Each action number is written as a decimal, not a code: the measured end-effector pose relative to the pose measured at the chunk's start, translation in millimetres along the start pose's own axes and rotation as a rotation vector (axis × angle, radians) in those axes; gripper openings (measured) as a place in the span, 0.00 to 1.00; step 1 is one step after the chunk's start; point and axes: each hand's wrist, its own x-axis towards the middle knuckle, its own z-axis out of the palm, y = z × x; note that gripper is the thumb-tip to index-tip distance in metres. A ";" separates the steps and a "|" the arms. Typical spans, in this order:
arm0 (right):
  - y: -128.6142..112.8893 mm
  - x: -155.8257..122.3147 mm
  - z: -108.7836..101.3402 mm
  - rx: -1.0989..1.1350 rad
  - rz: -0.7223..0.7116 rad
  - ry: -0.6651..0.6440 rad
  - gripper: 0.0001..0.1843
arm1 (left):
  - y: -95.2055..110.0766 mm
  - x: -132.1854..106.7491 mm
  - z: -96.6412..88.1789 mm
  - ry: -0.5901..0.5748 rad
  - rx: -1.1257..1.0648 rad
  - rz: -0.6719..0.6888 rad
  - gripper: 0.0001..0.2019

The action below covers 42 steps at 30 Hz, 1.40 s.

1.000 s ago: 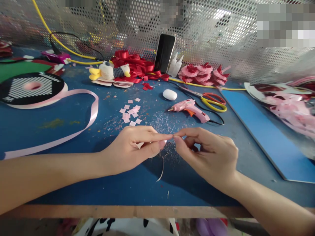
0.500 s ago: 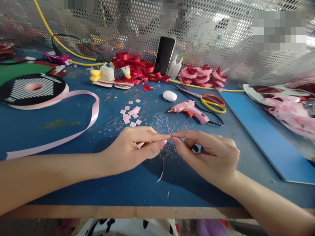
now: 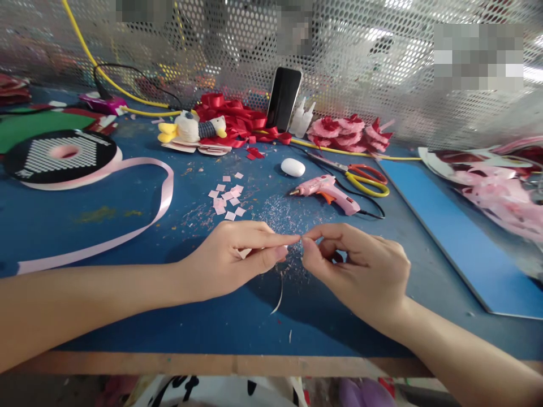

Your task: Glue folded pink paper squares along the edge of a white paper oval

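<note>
My left hand (image 3: 244,254) is closed over the blue table, its index finger stretched toward the right and its thumb bent below it. A bit of something whitish shows behind its fingers, too hidden to name. At the tip of that index finger, my right hand (image 3: 360,271) holds its thumb and index finger in a pinch. Whatever lies in the pinch is too small to make out. Just beyond the left hand lie several small pink ribbon squares (image 3: 228,195). A pink glue gun (image 3: 328,191) rests beyond the right hand.
A pink ribbon spool (image 3: 63,158) lies at left, its loose ribbon (image 3: 165,192) curling forward. Scissors (image 3: 365,180), a white oval case (image 3: 292,167) and a propped phone (image 3: 284,99) stand farther back. A blue board (image 3: 462,237) lies at right. Red ribbon (image 3: 229,116) is heaped behind.
My right thumb and index fingertip have come closer together at the left index fingertip. Both hands otherwise stay nearly in place, and the view has shifted slightly.
</note>
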 end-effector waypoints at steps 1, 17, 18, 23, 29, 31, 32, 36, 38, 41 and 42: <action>0.0 0.5 0.1 0.008 -0.002 0.000 0.05 | -0.4 0.1 0.0 -0.001 -0.002 0.000 0.14; 0.1 2.4 -0.7 0.080 0.016 0.005 0.04 | -2.5 -1.7 1.5 0.027 -0.055 -0.010 0.14; 0.8 2.4 0.2 0.088 -0.004 0.033 0.04 | -2.7 -1.8 1.6 0.037 -0.053 -0.011 0.14; 3.6 1.6 3.8 0.136 -0.105 0.136 0.03 | -1.7 -0.7 0.3 0.112 -0.025 -0.062 0.11; -1.9 -1.1 1.5 0.151 -0.185 0.088 0.05 | -0.1 2.8 0.3 0.137 0.006 -0.152 0.12; -3.6 -1.9 0.6 0.161 -0.193 0.070 0.06 | 0.2 3.9 0.5 0.125 0.013 -0.136 0.12; -4.2 -2.1 0.3 0.167 -0.196 0.061 0.06 | 0.4 4.3 0.5 0.118 0.012 -0.128 0.12; -5.8 -2.5 -0.3 0.187 -0.199 0.037 0.06 | 1.6 4.3 0.1 0.106 0.010 -0.112 0.13; -6.7 -2.4 -0.1 0.191 -0.197 0.037 0.06 | 2.1 3.6 0.1 0.105 0.021 -0.106 0.12; -7.9 -2.1 0.8 0.186 -0.180 0.044 0.05 | 2.8 2.9 1.0 0.111 0.059 -0.088 0.12; -8.0 -2.1 1.1 0.185 -0.171 0.043 0.04 | 3.1 2.8 1.4 0.113 0.077 -0.080 0.12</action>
